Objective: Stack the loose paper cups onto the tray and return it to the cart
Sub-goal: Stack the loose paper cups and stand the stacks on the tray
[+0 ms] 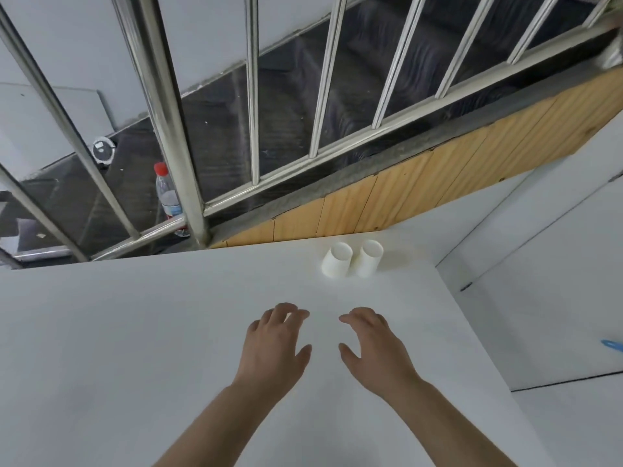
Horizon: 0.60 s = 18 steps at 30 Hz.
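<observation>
Two white paper cups stand side by side near the far edge of a white table: the left cup and the right cup, touching or nearly so. My left hand and my right hand hover over the table a short way in front of the cups, palms down, fingers loosely curved, holding nothing. Neither a tray nor a cart is in view.
A steel railing and a wood-panelled stair side rise just behind the table. A red-capped plastic bottle stands beyond the railing. The table's right edge drops off near the cups, with a white surface and a blue object further right.
</observation>
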{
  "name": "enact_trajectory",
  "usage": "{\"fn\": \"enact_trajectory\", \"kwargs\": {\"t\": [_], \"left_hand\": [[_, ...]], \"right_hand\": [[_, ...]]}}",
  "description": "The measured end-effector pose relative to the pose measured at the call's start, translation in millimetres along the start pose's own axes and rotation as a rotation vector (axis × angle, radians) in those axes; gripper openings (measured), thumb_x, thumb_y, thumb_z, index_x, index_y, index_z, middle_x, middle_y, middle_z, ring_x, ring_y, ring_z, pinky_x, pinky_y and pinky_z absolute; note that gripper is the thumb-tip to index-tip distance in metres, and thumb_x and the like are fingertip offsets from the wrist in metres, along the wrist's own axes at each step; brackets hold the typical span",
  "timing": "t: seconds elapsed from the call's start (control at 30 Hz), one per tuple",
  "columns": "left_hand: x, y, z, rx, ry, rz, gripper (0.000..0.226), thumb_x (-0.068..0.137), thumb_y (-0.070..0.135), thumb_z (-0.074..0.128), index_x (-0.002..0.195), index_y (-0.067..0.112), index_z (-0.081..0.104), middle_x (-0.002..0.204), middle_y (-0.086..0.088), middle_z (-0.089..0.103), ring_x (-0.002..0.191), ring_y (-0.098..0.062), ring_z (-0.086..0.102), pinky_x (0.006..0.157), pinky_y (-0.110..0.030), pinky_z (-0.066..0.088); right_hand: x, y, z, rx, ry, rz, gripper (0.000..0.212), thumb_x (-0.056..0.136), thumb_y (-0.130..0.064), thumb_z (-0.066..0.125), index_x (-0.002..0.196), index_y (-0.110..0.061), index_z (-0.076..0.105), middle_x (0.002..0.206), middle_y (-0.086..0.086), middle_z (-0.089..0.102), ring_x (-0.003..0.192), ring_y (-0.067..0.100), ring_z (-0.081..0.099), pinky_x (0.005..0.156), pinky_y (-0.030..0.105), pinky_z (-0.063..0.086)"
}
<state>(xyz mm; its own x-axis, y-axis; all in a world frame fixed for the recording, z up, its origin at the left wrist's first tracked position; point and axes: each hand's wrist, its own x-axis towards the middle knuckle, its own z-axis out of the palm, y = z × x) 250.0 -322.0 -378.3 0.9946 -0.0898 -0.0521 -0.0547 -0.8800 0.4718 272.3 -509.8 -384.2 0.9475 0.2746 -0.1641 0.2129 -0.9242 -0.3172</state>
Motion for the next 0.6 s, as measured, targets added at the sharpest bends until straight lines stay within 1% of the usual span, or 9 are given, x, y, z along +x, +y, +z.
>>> {"fn": "enact_trajectory", "kwargs": {"t": [0.1, 0.2, 0.37, 0.47, 0.53, 0.6], "left_hand": [[22, -3, 5, 0.012, 0.001, -0.01, 0.051, 0.092, 0.039, 0.054, 0.14, 0.032, 0.038, 0.144, 0.012, 0.037, 0.13, -0.011, 0.039, 0.107, -0.028, 0.034], [39, -7, 11, 0.011, -0.006, -0.015, 0.051, 0.092, 0.039, 0.054, 0.14, 0.033, 0.037, 0.145, 0.012, 0.036, 0.132, -0.011, 0.038, 0.108, -0.028, 0.033], [64, -15, 22, -0.003, 0.012, -0.026, 0.051, 0.092, 0.039, 0.053, 0.14, 0.033, 0.036, 0.144, 0.013, 0.034, 0.132, -0.01, 0.036, 0.107, -0.026, 0.031], [72, -18, 27, -0.006, 0.027, -0.031, 0.051, 0.093, 0.038, 0.052, 0.141, 0.033, 0.035, 0.145, 0.013, 0.033, 0.133, -0.01, 0.035, 0.108, -0.026, 0.03], [76, -18, 31, -0.017, 0.034, -0.039, 0.052, 0.093, 0.038, 0.052, 0.141, 0.032, 0.035, 0.146, 0.012, 0.033, 0.134, -0.011, 0.034, 0.109, -0.027, 0.03], [78, -19, 34, -0.018, 0.04, -0.046, 0.052, 0.093, 0.037, 0.052, 0.142, 0.033, 0.034, 0.145, 0.013, 0.033, 0.134, -0.011, 0.034, 0.108, -0.027, 0.03]], "right_hand": [[38, 6, -1, -0.016, 0.023, 0.008, 0.049, 0.096, -0.036, 0.051, 0.142, -0.026, 0.039, 0.143, -0.011, 0.033, 0.133, 0.009, 0.031, 0.092, 0.026, 0.048], [78, 12, -3, -0.058, 0.04, 0.023, 0.053, 0.096, -0.035, 0.052, 0.144, -0.025, 0.034, 0.147, -0.007, 0.03, 0.135, 0.015, 0.029, 0.091, 0.031, 0.049], [140, 19, 1, -0.161, 0.003, 0.008, 0.063, 0.096, -0.031, 0.053, 0.15, -0.026, 0.022, 0.158, 0.0, 0.011, 0.142, 0.022, 0.017, 0.094, 0.034, 0.049], [162, 22, 8, -0.219, -0.016, -0.006, 0.065, 0.097, -0.03, 0.052, 0.152, -0.026, 0.019, 0.161, 0.001, 0.003, 0.146, 0.025, 0.009, 0.099, 0.034, 0.046], [171, 25, 12, -0.218, -0.02, 0.012, 0.063, 0.098, -0.032, 0.051, 0.152, -0.027, 0.02, 0.161, 0.001, 0.004, 0.146, 0.027, 0.008, 0.103, 0.036, 0.044], [178, 28, 17, -0.197, -0.023, 0.005, 0.057, 0.098, -0.033, 0.051, 0.15, -0.027, 0.027, 0.159, 0.001, 0.01, 0.144, 0.027, 0.013, 0.102, 0.036, 0.045]]}}
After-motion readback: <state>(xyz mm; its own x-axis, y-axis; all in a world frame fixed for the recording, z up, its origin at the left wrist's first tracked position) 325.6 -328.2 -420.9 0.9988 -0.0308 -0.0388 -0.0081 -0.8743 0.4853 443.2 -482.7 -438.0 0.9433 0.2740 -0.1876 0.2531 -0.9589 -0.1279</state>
